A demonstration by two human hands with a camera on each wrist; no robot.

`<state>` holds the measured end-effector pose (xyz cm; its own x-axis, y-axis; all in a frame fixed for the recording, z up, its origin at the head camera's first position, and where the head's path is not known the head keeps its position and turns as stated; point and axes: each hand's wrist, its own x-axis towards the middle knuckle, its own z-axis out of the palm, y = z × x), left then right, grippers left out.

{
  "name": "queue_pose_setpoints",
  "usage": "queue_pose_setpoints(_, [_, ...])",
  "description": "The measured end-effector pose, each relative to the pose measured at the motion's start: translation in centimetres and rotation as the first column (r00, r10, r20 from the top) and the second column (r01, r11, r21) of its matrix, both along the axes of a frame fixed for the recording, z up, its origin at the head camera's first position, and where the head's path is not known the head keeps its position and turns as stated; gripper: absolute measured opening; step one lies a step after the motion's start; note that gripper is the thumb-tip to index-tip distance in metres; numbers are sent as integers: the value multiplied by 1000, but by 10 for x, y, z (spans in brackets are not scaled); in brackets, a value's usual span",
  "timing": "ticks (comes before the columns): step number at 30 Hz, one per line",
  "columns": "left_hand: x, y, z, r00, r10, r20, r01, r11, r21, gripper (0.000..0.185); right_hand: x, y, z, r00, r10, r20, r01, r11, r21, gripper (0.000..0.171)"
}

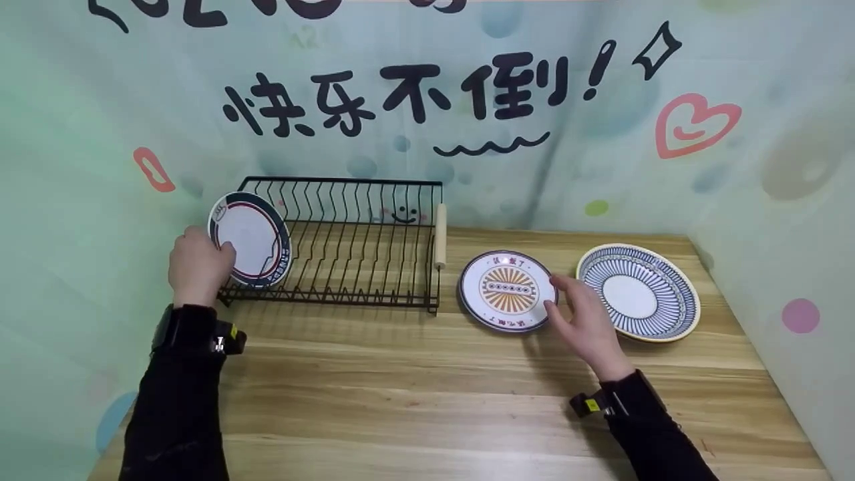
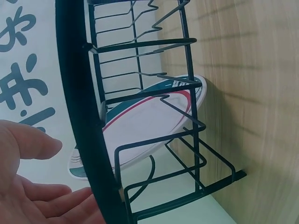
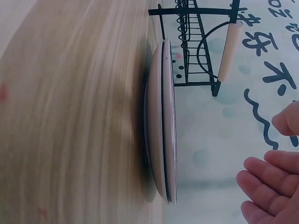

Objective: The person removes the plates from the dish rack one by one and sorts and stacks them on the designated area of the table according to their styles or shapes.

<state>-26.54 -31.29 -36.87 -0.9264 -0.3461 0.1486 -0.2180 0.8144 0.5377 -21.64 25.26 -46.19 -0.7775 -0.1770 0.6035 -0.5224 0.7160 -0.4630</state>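
In the head view, a white plate with a dark green rim and red ring point(image 1: 247, 240) leans in the left end of a black wire dish rack point(image 1: 347, 260). My left hand point(image 1: 200, 264) is at that plate's left edge. The left wrist view shows its thumb and fingers point(image 2: 44, 147) spread apart, gripping nothing visible. My right hand point(image 1: 588, 324) is at the right rim of a small stack of plates, whose top plate point(image 1: 509, 291) has an orange sunburst pattern. From the right wrist, the stack point(image 3: 162, 126) lies flat, with the thumb and loosely bent fingers apart from it.
A larger blue-and-white patterned dish point(image 1: 638, 292) sits right of the stack, behind my right hand. The rack has a pale wooden handle point(image 1: 441, 235) on its right end. All stand on a wooden table point(image 1: 401, 401) before a printed cloth backdrop point(image 1: 401, 157).
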Motion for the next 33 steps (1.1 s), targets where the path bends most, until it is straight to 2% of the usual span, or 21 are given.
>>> queue_pose_setpoints(10, [-6,-3,2,995,-12,95,11,1000,12,50,-3,-3,0,1000,9,16,-9,1000,5,44])
queue_pose_setpoints(17, [-9,-5,-2,993,5,122,-8,1000,22,48,-4,-9,3,998,12,55,-12,1000,10,42])
queue_pose_setpoints(23, [-10,-9,-8,992,4,128,-6,1000,18,44,-6,-14,0,998,33,46,-33,999,13,40])
queue_pose_setpoints(33, [-13,-10,-16,997,-14,74,16,999,-29,38,-7,-17,-2,999,38,-10,-38,999,15,40])
